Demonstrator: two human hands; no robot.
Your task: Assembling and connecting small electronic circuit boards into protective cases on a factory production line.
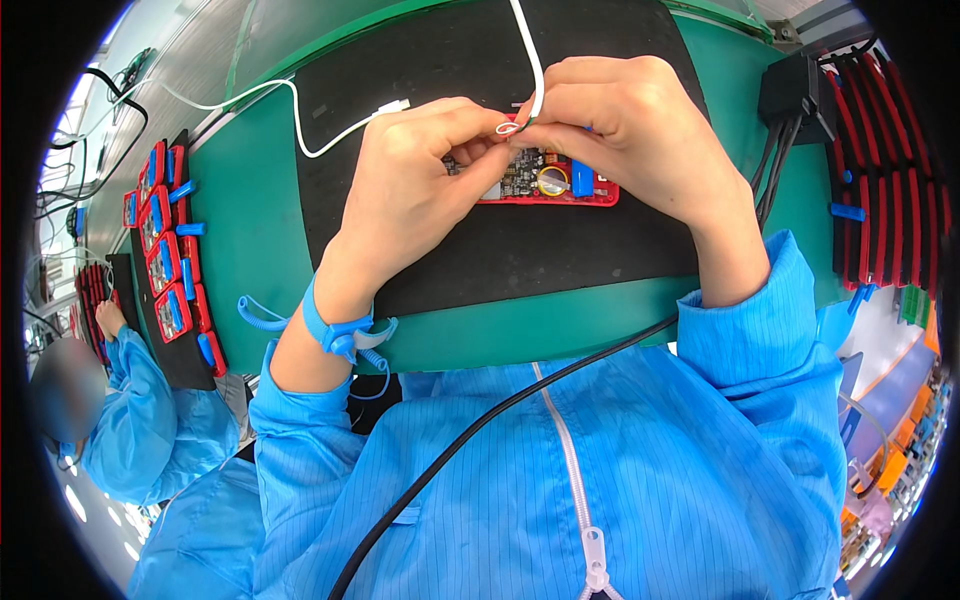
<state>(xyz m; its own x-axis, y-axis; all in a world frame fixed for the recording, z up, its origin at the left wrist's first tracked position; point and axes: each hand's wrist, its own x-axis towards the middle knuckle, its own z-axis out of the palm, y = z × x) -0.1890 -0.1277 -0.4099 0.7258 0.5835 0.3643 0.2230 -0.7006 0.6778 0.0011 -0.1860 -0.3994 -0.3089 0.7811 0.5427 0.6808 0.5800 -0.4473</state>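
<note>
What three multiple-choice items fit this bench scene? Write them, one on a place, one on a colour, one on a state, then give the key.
1. Where does the red device lie?
A. on the black mat
B. on the bare green table
C. in the person's lap

2. What colour is the wrist strap on the left hand?
A. yellow
B. blue
C. white

3. What is the state of the red device?
A. closed, with its cover on
B. wrapped in foil
C. open, with its circuit board and round coin cell showing

Key: 1 A, the red casing rests on the black mat under both hands. 2 B, a blue band with a coiled cord circles the left wrist. 3 C, the board and cell are bare while the right hand and the left hand pinch thin wires at the end of the white cable above it.
</note>
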